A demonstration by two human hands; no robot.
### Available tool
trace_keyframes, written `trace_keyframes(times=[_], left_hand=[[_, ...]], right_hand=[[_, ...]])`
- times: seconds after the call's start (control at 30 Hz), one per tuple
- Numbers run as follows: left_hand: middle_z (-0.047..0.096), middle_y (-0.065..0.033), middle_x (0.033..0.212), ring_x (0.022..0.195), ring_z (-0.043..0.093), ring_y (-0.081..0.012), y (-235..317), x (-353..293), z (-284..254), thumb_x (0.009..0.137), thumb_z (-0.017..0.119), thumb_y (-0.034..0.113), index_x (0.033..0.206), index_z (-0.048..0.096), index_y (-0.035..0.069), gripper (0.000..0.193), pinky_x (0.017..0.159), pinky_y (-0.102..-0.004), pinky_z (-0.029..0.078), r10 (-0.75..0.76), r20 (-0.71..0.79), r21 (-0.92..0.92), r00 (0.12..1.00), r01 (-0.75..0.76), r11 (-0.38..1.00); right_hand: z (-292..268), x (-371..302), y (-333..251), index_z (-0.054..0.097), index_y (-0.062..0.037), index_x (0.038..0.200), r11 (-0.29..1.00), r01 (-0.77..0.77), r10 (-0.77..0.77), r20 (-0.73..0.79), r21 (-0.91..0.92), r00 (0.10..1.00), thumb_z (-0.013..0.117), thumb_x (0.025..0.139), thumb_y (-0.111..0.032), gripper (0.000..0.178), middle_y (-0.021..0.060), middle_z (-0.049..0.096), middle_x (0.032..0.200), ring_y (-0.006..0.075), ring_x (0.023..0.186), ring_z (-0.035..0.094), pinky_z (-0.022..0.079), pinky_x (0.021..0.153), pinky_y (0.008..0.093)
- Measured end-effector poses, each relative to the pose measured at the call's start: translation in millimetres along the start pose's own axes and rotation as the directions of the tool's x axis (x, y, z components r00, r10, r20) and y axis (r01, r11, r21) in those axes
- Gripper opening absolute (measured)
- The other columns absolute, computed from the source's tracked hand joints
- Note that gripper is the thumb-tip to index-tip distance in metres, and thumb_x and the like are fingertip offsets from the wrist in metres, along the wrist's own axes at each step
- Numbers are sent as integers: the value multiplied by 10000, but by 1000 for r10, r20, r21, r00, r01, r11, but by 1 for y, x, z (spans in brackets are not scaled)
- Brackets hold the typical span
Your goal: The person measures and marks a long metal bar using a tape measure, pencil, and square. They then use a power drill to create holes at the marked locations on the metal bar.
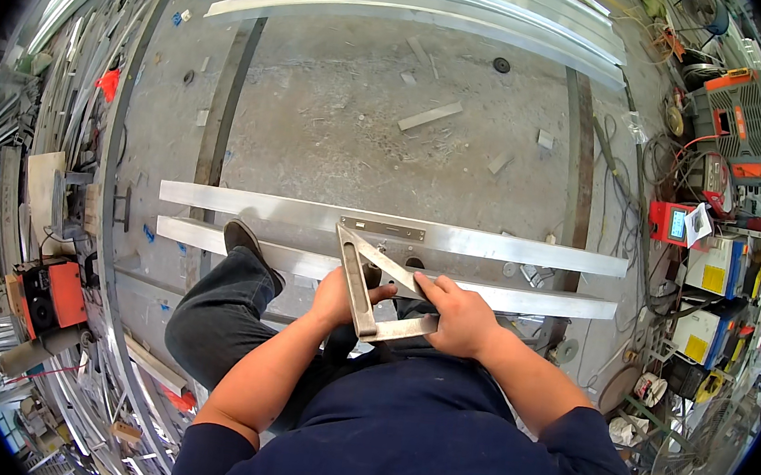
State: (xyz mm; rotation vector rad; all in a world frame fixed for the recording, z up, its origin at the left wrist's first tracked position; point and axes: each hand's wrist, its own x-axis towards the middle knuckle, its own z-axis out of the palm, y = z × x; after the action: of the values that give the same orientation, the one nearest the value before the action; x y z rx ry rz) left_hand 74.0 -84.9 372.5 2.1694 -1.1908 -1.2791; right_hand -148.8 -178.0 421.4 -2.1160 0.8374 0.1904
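Between my hands, in front of my waist, is a silver metal triangle square (358, 277) with a long slot in one side. My left hand (335, 300) is closed around its left side, partly hidden by the metal. On the other side, my right hand (457, 318) grips the right corner, thumb and fingers pressed on it. The triangle's far tip reaches the farther of two long silver metal bars (509, 247), close to a narrow grey slotted plate (383, 229) on that bar. A second bar (541, 302) lies parallel and nearer to me.
Steel rails (229, 92) run away across the littered concrete floor. More long metal profiles (422, 15) lie at the far end. Orange machines (745, 123), a red device with a screen (670, 222) and cables crowd the right; metal offcuts and an orange-black box (54, 296) fill the left.
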Motion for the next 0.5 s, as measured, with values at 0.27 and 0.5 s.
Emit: trace_keyframes(times=[0.27, 0.5], left_hand=[[767, -168, 878, 848, 740, -321, -7, 10, 7, 755, 842, 542, 986, 749, -5, 601, 804, -432, 565, -212, 169, -80, 962, 228, 970], [754, -131, 834, 783, 720, -278, 15, 7, 6, 744, 877, 490, 951, 758, 35, 513, 763, -407, 556, -130, 292, -108, 948, 167, 980]], right_hand=[[0, 10, 47, 571, 40, 1395, 755, -100, 308, -216, 648, 927, 723, 864, -82, 565, 32, 604, 946, 143, 796, 580, 506, 747, 302], [2, 62, 52, 625, -18, 1212, 214, -304, 251, 248, 928, 936, 792, 921, -177, 372, -32, 595, 890, 33, 647, 469, 366, 535, 231]])
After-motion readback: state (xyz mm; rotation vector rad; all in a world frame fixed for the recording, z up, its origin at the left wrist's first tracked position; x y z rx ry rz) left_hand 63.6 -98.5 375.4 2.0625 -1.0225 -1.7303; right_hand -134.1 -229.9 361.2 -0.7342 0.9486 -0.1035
